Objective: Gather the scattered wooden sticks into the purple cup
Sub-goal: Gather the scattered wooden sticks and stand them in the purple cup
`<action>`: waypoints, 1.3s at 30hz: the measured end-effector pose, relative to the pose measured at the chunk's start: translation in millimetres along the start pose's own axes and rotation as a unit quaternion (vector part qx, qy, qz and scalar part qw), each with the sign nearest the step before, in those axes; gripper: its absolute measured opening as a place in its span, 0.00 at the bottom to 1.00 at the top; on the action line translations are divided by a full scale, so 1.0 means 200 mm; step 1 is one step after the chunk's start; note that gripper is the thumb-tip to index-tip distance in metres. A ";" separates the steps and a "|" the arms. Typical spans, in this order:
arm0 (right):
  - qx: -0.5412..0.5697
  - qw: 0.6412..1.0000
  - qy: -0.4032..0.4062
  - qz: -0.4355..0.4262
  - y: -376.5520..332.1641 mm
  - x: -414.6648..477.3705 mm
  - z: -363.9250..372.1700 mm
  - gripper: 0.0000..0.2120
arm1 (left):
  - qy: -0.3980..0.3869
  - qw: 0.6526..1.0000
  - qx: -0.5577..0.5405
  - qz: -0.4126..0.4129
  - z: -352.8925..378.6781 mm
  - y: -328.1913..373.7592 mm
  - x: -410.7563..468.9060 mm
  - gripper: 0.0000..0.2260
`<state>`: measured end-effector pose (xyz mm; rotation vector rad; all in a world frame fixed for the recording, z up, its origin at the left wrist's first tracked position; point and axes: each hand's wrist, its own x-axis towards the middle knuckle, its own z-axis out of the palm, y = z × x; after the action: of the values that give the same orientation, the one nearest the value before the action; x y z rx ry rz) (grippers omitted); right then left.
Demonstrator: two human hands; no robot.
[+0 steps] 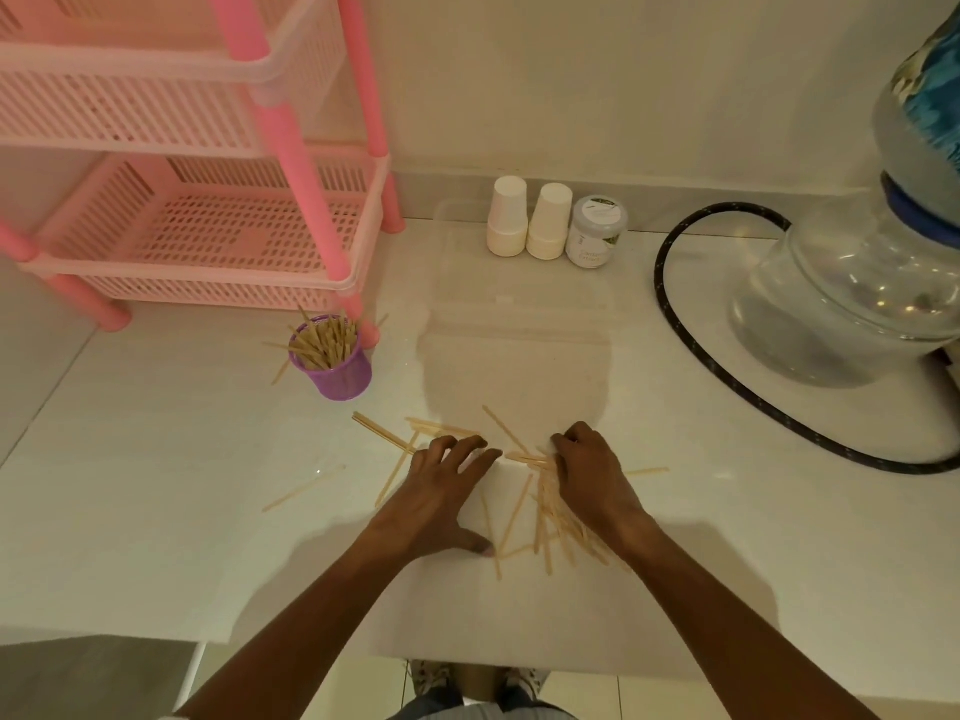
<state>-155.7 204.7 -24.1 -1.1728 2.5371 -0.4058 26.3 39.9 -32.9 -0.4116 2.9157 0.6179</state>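
A purple mesh cup [336,370] stands on the white counter at the left, holding many wooden sticks upright, with a few sticks lying beside it. Thin wooden sticks [551,517] lie scattered in the middle of the counter, most in a loose pile between my hands. My left hand [445,485] rests flat on the counter with fingers spread, touching the sticks at its fingertips. On the right edge of the pile lies my right hand [589,472], fingers curled over the sticks there. One stick [304,488] lies apart to the left.
A pink plastic rack [197,236] stands at the back left, just behind the cup. Two white paper cups [524,220] and a small jar [596,232] sit against the wall. A glass vessel [852,298] with a black hose [691,335] is at the right.
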 end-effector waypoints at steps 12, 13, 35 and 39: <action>0.011 0.994 -0.097 -0.050 0.23 -0.05 -0.21 0.40 | 0.035 0.996 0.038 -0.074 0.03 0.01 0.19 0.50; -0.019 0.991 -0.126 -0.043 0.25 -0.07 -0.23 0.48 | 0.037 0.996 0.041 -0.076 0.03 0.02 0.20 0.49; -0.031 0.996 -0.041 -0.078 0.04 -0.06 -0.02 0.22 | 0.024 0.990 -0.037 -0.136 0.05 0.25 0.05 0.46; 0.020 0.997 -0.028 -0.062 -0.03 -0.02 0.00 0.15 | -0.001 0.989 -0.028 -0.142 0.08 0.29 0.04 0.36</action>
<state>-149.5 204.1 -22.3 -1.3131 2.4053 -0.4450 2.4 96.6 -27.0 -0.8139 2.7658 0.6563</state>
